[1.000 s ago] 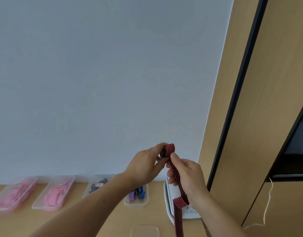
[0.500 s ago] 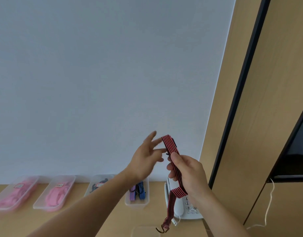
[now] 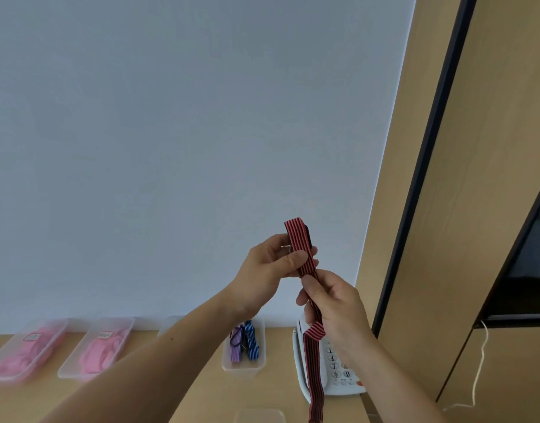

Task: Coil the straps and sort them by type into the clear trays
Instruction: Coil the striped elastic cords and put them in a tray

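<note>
The left hand (image 3: 267, 270), in the lower centre of the frame, has thumb and fingers curled around the folded upper end of the red-and-black striped strap (image 3: 298, 239). The thumb lies across the front of the fold. The fold stands upright and projects above the fingers.

Just below and to the right, the right hand (image 3: 334, 305) pinches the same strap between thumb and curled fingers. The two hands are close together. Below the right hand the strap shows one twist, then hangs straight down to the bottom edge of the frame (its lower end is out of view).

Behind the hands, a wooden desk (image 3: 201, 392) runs along the bottom of the frame, against a pale wall.
- Lower left: two clear trays (image 3: 6, 376) and (image 3: 76, 373), both holding pink straps and bearing a small label.
- Lower centre: a further clear tray (image 3: 242, 370), holding a purple strap (image 3: 235, 346) and a blue strap (image 3: 250, 343) side by side.
- Between these: another tray (image 3: 171, 322), largely hidden by the left forearm; contents cannot be determined.
- Lower right of centre: a white telephone (image 3: 342, 377), behind the hanging strap.
</note>
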The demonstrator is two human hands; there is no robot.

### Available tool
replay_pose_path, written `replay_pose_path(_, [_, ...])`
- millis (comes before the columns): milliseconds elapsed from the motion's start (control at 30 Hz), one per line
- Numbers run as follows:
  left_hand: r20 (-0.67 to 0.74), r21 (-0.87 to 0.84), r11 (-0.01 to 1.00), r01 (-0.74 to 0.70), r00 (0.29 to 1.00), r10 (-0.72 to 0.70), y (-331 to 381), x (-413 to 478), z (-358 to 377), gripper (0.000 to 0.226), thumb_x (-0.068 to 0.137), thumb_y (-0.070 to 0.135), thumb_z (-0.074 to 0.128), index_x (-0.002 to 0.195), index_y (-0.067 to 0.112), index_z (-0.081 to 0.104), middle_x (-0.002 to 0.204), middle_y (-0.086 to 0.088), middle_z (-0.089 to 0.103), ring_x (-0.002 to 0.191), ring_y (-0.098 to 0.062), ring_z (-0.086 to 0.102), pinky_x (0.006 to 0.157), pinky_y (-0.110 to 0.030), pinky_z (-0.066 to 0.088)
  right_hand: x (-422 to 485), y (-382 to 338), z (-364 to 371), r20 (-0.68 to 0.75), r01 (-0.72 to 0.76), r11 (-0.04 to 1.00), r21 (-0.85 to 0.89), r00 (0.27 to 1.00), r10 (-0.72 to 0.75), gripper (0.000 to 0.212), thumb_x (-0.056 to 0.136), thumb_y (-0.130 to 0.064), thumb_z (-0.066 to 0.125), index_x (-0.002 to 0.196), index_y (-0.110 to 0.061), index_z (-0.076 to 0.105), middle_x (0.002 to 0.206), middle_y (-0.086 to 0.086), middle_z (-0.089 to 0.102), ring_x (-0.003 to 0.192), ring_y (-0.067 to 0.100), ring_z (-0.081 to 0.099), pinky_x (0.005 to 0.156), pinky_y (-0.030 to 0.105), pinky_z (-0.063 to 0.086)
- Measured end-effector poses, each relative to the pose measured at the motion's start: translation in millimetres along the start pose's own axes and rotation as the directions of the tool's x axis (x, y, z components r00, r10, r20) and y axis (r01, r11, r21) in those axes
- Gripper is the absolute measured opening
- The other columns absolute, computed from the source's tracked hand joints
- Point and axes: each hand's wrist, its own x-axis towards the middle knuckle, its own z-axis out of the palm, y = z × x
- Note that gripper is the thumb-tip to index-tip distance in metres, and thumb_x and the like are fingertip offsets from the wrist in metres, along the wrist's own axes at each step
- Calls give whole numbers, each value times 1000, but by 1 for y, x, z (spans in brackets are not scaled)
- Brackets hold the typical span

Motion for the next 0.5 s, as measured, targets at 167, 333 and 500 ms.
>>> replay_pose_path(167, [-65, -124, 992, -15, 998, 6, 3, 5, -8, 32, 93, 15, 60, 121, 1, 59, 118, -13, 71, 108, -32, 69, 84, -37, 58, -4, 6, -2, 135, -103, 992, -79, 984, 113, 28, 96, -14, 57, 111, -36, 61, 89, 1, 71, 53, 18, 55, 47, 28, 43])
replay_pose_path(333, [-120, -215, 976, 16, 992, -43, 8, 10, -15, 20, 98, 8, 55, 116, -1, 59, 116, -19, 70, 103, -40, 69, 77, -41, 59, -5, 12, -6, 32, -185, 978, -95, 982, 189, 11, 97, -14, 59, 96, -3, 62, 78, 8, 68, 62, 18, 63, 59, 31, 47])
replay_pose_path(500, [-45, -142, 989, 53, 997, -60, 6, 6, -5, 22, 98, 10, 56, 119, 1, 59, 116, -15, 71, 103, -36, 70, 81, -40, 60, -6, -1, 0, 74, -104, 994, 23, 992, 102, 19, 99, -18, 54, 101, -3, 65, 80, 9, 71, 74, 22, 68, 69, 31, 51])
